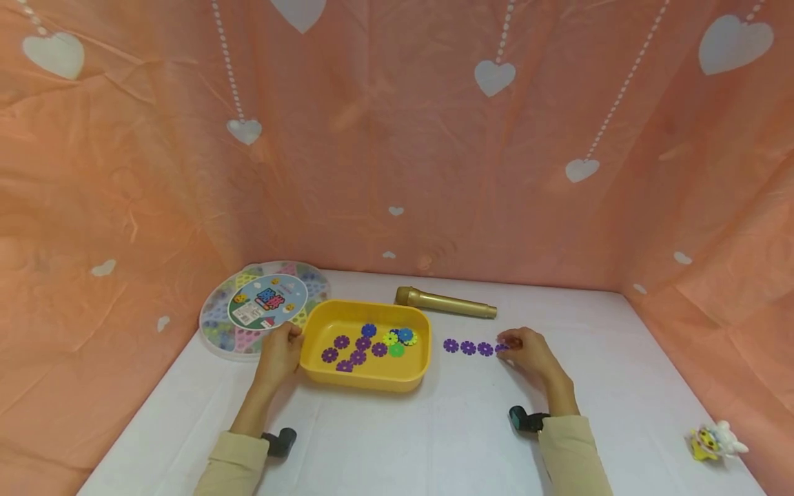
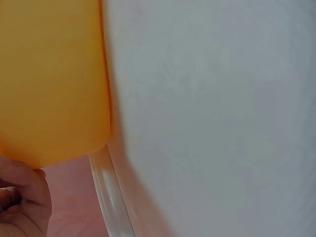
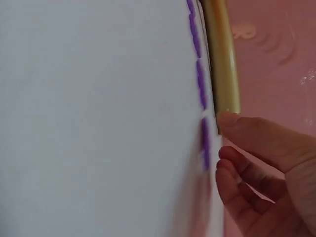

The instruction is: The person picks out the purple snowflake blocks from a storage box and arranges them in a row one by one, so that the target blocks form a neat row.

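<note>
My left hand [image 1: 282, 351] grips the left rim of a yellow plastic basin [image 1: 366, 383]; in the left wrist view its curled fingers [image 2: 29, 182] meet the basin's corner. Purple snowflake discs [image 1: 330, 355] lie inside, with blue, yellow and green ones [image 1: 395, 350] towards the right. To the basin's right, several purple snowflake discs [image 1: 468, 348] form a row on the table. My right hand [image 1: 530, 355] is at the row's right end, partly covering the last disc. In the right wrist view, its thumb and fingers [image 3: 232, 190] are parted with nothing between them, beside the end disc [image 3: 205, 143].
A gold toy microphone [image 1: 449, 303] lies behind the row. At the back left, a round clear case [image 1: 217, 324] with a printed label sits behind the basin. A small yellow and white figurine [image 1: 713, 442] stands near the table's right edge. Pink cloth [image 1: 397, 151] with white hearts encloses the table.
</note>
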Action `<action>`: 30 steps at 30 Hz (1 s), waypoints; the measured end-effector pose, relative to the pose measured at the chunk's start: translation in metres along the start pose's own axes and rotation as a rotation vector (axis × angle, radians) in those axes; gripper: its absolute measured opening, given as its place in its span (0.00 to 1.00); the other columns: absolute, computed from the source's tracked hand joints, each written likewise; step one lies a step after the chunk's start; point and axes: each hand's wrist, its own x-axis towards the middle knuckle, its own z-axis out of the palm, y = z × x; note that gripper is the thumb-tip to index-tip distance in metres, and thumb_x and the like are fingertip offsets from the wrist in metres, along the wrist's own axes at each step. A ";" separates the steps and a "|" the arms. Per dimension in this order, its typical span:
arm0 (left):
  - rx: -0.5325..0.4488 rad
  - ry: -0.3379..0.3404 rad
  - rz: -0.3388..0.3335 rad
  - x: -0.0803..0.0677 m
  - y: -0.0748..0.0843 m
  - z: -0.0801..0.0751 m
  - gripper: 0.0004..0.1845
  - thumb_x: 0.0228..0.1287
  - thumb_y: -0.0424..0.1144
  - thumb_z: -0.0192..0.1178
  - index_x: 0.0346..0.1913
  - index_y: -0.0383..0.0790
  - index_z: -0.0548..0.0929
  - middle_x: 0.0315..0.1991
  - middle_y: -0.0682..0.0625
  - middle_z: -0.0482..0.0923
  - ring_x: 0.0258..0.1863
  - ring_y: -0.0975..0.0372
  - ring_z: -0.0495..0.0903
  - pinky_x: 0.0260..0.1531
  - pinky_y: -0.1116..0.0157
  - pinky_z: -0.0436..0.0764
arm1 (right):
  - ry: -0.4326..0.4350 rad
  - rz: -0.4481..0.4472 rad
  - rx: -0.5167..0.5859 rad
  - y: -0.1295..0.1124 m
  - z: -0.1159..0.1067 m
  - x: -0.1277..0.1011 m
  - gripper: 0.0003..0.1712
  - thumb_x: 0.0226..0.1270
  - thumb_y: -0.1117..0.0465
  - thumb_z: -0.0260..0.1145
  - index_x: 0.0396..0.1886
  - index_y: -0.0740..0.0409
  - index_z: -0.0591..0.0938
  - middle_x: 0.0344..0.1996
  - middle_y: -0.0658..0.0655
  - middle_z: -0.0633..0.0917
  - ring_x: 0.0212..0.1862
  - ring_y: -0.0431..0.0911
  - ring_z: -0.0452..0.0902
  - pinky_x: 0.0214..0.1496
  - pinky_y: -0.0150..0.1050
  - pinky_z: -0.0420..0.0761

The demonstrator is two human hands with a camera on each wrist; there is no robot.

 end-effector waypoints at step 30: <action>-0.151 -0.061 -0.132 0.003 -0.006 -0.002 0.07 0.64 0.26 0.51 0.42 0.23 0.73 0.33 0.36 0.74 0.13 0.63 0.70 0.13 0.70 0.74 | -0.097 -0.329 0.451 -0.175 0.090 0.066 0.15 0.62 0.65 0.65 0.47 0.67 0.81 0.43 0.65 0.82 0.43 0.49 0.79 0.50 0.39 0.79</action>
